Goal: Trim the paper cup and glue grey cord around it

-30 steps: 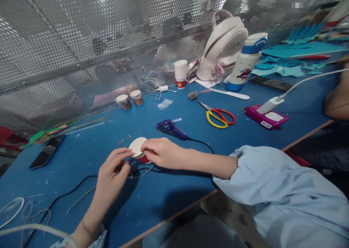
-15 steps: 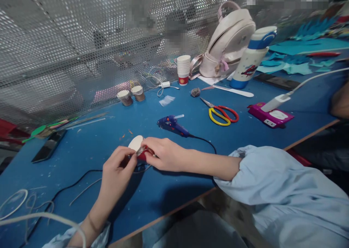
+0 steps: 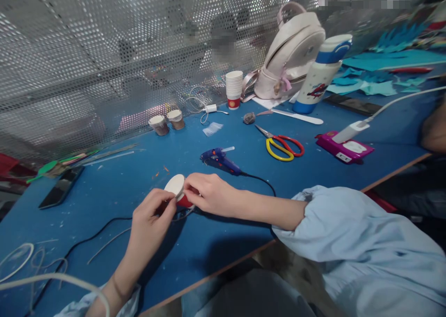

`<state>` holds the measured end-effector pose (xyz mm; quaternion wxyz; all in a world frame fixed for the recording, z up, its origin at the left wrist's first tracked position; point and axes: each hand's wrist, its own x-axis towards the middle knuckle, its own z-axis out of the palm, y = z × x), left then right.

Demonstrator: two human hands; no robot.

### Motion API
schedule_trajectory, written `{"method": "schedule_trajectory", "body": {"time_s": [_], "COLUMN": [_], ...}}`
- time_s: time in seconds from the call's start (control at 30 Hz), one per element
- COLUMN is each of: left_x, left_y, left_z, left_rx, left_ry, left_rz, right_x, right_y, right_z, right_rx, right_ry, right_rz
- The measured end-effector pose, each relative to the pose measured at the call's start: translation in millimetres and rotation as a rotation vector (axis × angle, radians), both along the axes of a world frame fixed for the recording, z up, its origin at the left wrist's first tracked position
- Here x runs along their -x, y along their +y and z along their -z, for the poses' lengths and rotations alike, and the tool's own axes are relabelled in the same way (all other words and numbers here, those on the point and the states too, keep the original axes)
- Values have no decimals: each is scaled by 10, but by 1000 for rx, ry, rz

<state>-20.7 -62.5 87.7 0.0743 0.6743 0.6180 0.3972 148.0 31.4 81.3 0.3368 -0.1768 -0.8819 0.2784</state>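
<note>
A small red paper cup (image 3: 186, 202) with a round white top face (image 3: 174, 184) sits between my two hands, tilted towards me. My left hand (image 3: 153, 215) pinches its near left rim with thumb and fingertips. At the right side, my right hand (image 3: 209, 192) has its fingers closed on the rim. Something thin and greyish runs along the rim between the fingertips, too small to make out. A thin grey cord (image 3: 108, 243) trails on the table under my left wrist. Just beyond my right hand lies a blue hot glue gun (image 3: 221, 161) with a clear stick in its back.
Scissors (image 3: 280, 145), a purple power socket (image 3: 344, 148) and a white knife (image 3: 299, 116) lie to the right. Two covered cups (image 3: 159, 125), a cup stack (image 3: 233, 90), a backpack (image 3: 292, 52) and a bottle (image 3: 318, 80) stand behind. A phone (image 3: 62, 187) lies left; black cable (image 3: 94, 236) crosses the front.
My right hand has lifted slightly and its fingers have closed in at the cup's rim. The greyish strip between my fingertips shows less. More of the cup's red side is visible.
</note>
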Motion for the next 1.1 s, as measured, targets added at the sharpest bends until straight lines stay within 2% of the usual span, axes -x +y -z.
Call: {"method": "schedule_trajectory", "body": {"time_s": [0.4,0.63,0.77,0.9,1.0,1.1], "left_x": [11,69,121,149,180,226], "left_y": [7,22,47,73,92,108], "left_z": [-22,-1,43,63,86,133], "left_rx": [-14,0,8,11,15,34], "left_ry": [5,-71,-157,-272,-386,-508], "left_rz": [24,-36,-103,-151,-177,-207], "right_x": [22,-43,-180,-309,-452,-699], "right_y": [36,41,-42,-148,-101,126], "right_z": [33,-25,-135,-261,-364,-475], "right_rx": [26,27,-70,-276,-296,-198], "right_ry": [32,-8,-93,-358,-512,-524], "right_rz": [21,22,-154,-302,-224,-40]}}
